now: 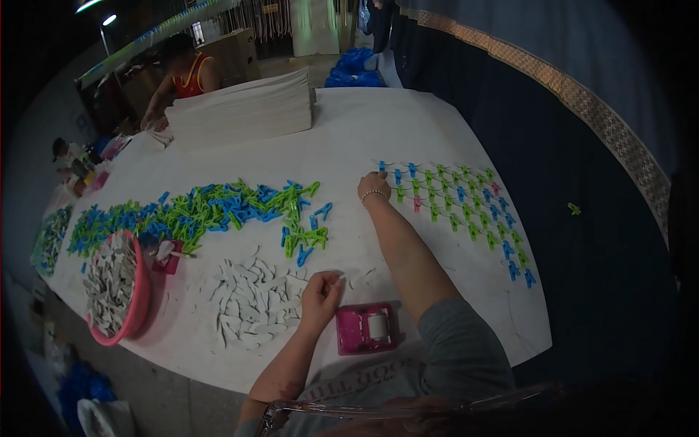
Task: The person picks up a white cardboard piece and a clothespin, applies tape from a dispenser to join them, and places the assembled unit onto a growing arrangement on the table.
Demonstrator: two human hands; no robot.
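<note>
White cloth covers the surface (pixel 408 131), which carries all the work items.

Left hand (pixel 322 290): fingers curled and pinched at the right edge of a loose heap of white strips (pixel 255 302). Whether a strip is held between the fingertips cannot be told. The strips are flat, narrow and pale, and lie overlapped with their long axes pointing in many directions.

Right hand (pixel 373 187): arm stretched forward, fingers bent down onto the near-left end of the laid-out clips (pixel 459 207); the grasp itself is hidden by the back of the hand. A bead bracelet (pixel 374 194) sits on the wrist.

The laid-out clips are small plastic pieces, green and blue with a few pink, set apart from one another in rows. The rows run diagonally from the hand toward the right edge of the surface.

A pink plastic holder (pixel 366 328) with a white roll lies just beside the left hand. A dense band of mixed green and blue clips (pixel 211 211) runs across the left half. A pink basin (pixel 116 288) holds more white strips. A stack of flat white sheets (pixel 244 109) lies at the far end, near another person (pixel 186 73).
</note>
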